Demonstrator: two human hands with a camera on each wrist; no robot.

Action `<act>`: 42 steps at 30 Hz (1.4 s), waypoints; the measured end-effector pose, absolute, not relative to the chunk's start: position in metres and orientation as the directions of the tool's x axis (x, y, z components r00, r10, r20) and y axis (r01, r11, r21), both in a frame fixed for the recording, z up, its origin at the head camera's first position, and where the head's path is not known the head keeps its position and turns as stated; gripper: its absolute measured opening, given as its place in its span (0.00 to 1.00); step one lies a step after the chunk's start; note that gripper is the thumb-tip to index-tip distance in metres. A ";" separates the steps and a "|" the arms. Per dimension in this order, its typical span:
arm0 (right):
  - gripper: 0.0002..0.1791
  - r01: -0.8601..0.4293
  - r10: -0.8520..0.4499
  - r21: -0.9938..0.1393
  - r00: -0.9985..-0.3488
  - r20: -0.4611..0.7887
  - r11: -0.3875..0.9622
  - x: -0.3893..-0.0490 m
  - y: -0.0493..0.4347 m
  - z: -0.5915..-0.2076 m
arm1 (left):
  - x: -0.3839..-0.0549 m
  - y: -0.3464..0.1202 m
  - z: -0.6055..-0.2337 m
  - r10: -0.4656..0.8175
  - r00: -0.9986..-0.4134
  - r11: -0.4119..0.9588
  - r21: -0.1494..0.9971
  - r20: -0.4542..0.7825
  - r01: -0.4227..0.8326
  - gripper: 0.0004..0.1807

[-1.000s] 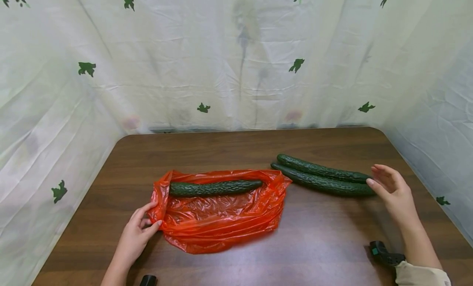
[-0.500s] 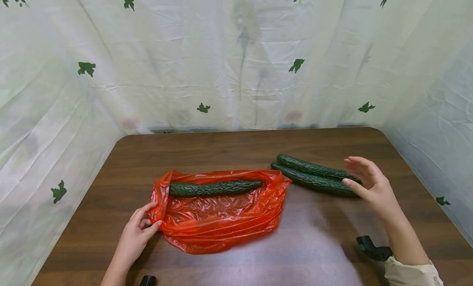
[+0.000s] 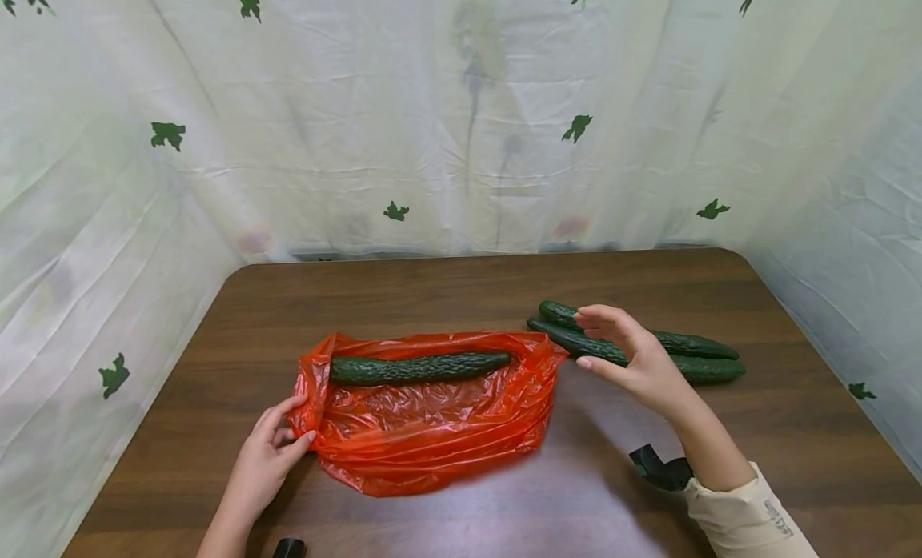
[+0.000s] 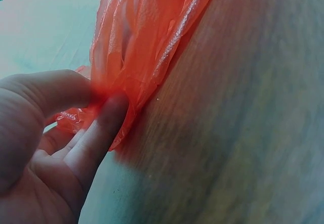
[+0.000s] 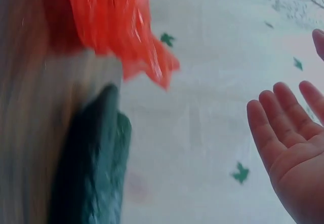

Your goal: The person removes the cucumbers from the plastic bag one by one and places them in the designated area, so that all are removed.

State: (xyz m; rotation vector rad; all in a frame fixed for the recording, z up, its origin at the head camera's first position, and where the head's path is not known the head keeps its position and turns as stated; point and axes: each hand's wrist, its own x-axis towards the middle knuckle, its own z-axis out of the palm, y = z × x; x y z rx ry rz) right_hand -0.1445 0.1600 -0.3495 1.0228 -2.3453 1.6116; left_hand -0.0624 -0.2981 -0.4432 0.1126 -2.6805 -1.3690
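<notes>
A red plastic bag lies spread on the table with its near side slack, and one cucumber rests along its far part. My left hand pinches the bag's left edge between thumb and fingers; the left wrist view shows the gathered red film at the fingertips. Two more cucumbers lie side by side to the right of the bag. Over them, partly covering them in the head view, is my right hand. Its fingers are spread and relaxed, holding nothing.
A brown wooden table carries everything. White curtains with green leaf prints hang behind it and at both sides. A black camera mount sits at the right wrist, and a dark camera end shows near the left forearm.
My right hand has moved left from the right ends of the two cucumbers to above their left half, near the bag. The left hand, bag and cucumbers stay put.
</notes>
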 end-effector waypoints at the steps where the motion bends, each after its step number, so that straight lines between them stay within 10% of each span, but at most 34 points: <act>1: 0.30 -0.583 -0.469 -0.785 -0.764 0.442 0.208 -0.144 0.154 -0.348 | -0.063 -0.298 -0.443 -0.125 -0.989 0.587 0.810 0.078 -0.010 0.28; 42: 0.26 -0.391 -0.666 -0.889 -0.732 0.143 0.239 -0.207 0.071 -0.434 | -0.063 -0.299 -0.446 -0.116 -0.987 0.612 0.790 0.112 0.018 0.27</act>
